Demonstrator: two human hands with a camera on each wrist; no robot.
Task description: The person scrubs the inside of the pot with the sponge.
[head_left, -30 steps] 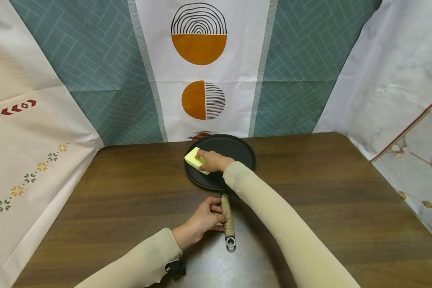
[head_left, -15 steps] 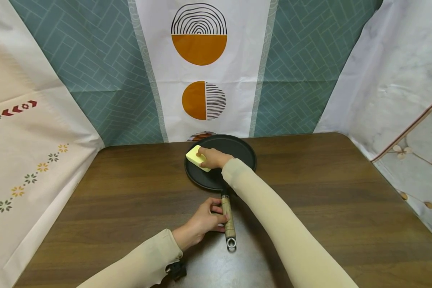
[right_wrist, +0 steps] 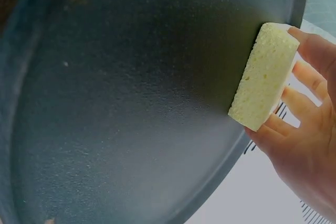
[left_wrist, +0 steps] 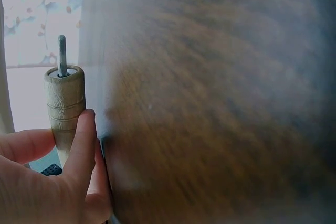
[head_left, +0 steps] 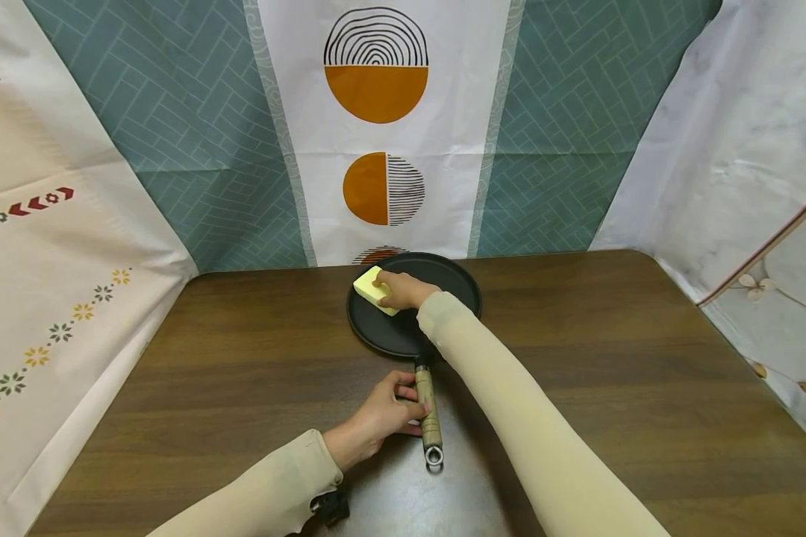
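Note:
A black flat frying pan (head_left: 436, 328) rests at the back of the table, its wooden handle (head_left: 431, 425) pointing toward me. My left hand (head_left: 376, 418) grips that handle from the left, thumb and fingers on either side of it. The left wrist view shows the handle (left_wrist: 65, 98) with a metal ring at its end. Over the pan's left half, my right hand (head_left: 403, 289) holds a pale yellow sponge (head_left: 374, 289). Seen from the right wrist, the sponge (right_wrist: 266, 77) lies against the pan surface (right_wrist: 131, 87), which carries a few small light specks.
The brown wooden table (head_left: 242, 358) spreads to both sides of the pan. A patterned cloth (head_left: 228, 149) hangs just behind its back edge. Pale cloths stand at the left (head_left: 74, 261) and right (head_left: 725, 171). A small black object (head_left: 331, 507) is at my left wrist.
My right hand has shifted the sponge a little away from me and slightly right across the pan. The left hand keeps its hold on the handle; the pan stays in place.

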